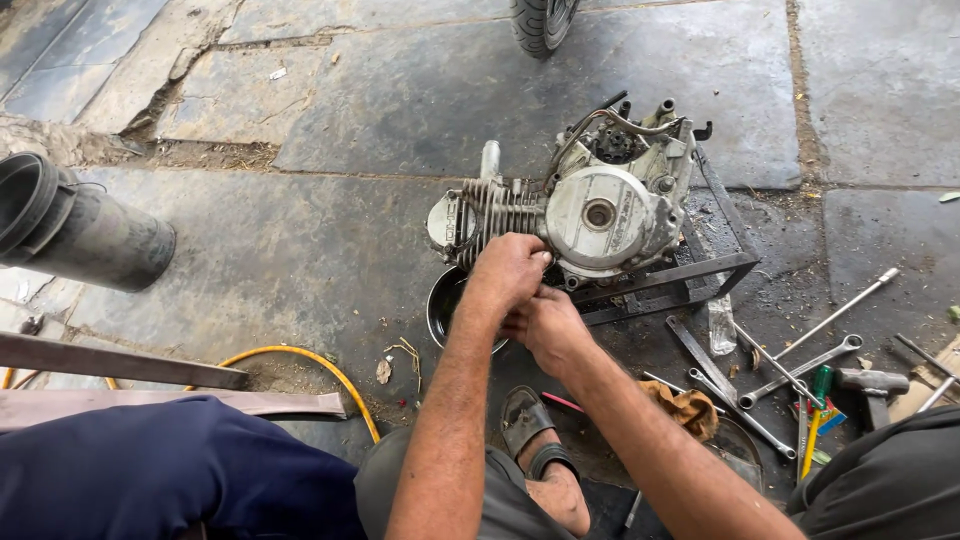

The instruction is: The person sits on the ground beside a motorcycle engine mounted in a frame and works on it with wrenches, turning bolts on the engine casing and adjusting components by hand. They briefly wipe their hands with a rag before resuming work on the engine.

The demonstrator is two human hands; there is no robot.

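— Head view, from the left: what's there?
— A dark pipe (pixel 85 225), a yellow hose (pixel 320 365), then a black pan (pixel 445 305) under the engine (pixel 575 210).
— And the hands?
— Left hand (pixel 510 268) is curled against the engine's lower edge, just below the finned cylinder. Right hand (pixel 548 328) is closed beneath it; whether either grips anything, I cannot tell.
— Further right?
— The engine sits on a metal stand (pixel 700 275), spanners (pixel 800 365) scattered beyond.
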